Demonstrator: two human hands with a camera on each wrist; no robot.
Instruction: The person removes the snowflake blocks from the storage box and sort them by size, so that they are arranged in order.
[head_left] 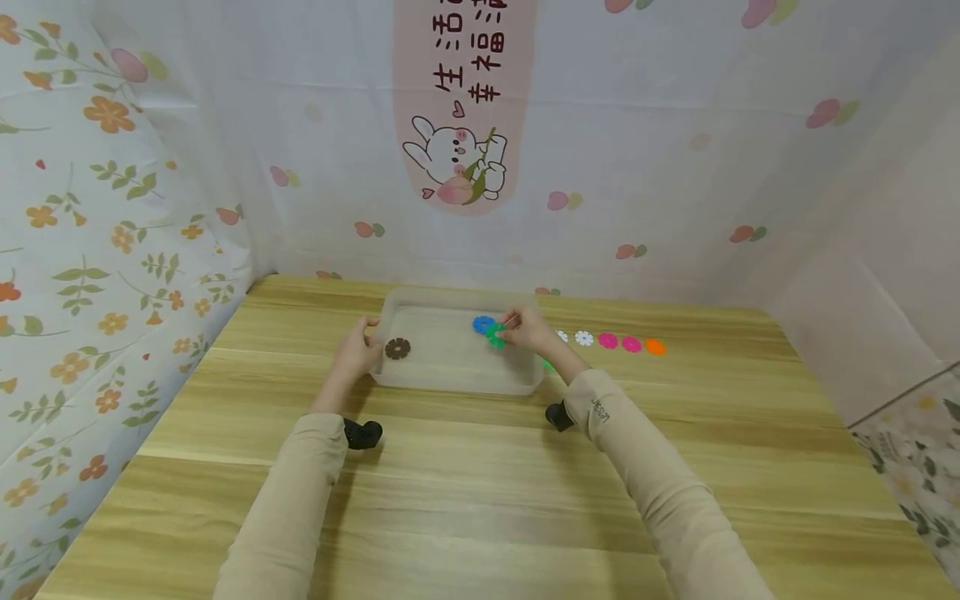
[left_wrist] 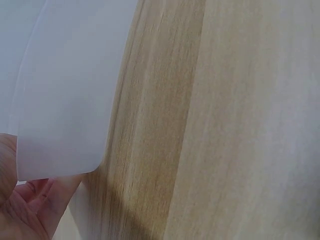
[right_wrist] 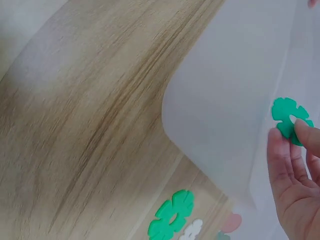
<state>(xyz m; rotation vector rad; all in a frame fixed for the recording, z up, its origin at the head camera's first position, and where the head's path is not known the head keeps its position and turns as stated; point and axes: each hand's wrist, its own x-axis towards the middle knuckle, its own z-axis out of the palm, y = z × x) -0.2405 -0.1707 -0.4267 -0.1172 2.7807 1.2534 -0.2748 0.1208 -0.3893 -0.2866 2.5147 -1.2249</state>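
A shallow translucent plastic tray (head_left: 450, 379) stands on the wooden table. My right hand (head_left: 528, 332) is over its right part, pinching a green snowflake disc (right_wrist: 284, 111) between thumb and fingers. A blue snowflake disc (head_left: 482, 324) is in the tray, partly overlapped by the green one in the head view. Near the tray's left end is a brown snowflake disc (head_left: 397, 348). My left hand (head_left: 356, 354) holds the tray by its left end, thumb at the rim; in the left wrist view its fingers (left_wrist: 62, 197) reach under the corner.
Right of the tray, a row of discs lies on the table: white (head_left: 584, 338), pink (head_left: 608, 341), another pink and orange (head_left: 656, 347). Another green disc (right_wrist: 171, 216) lies beside the tray's right end. A patterned curtain (head_left: 637, 167) hangs behind the table.
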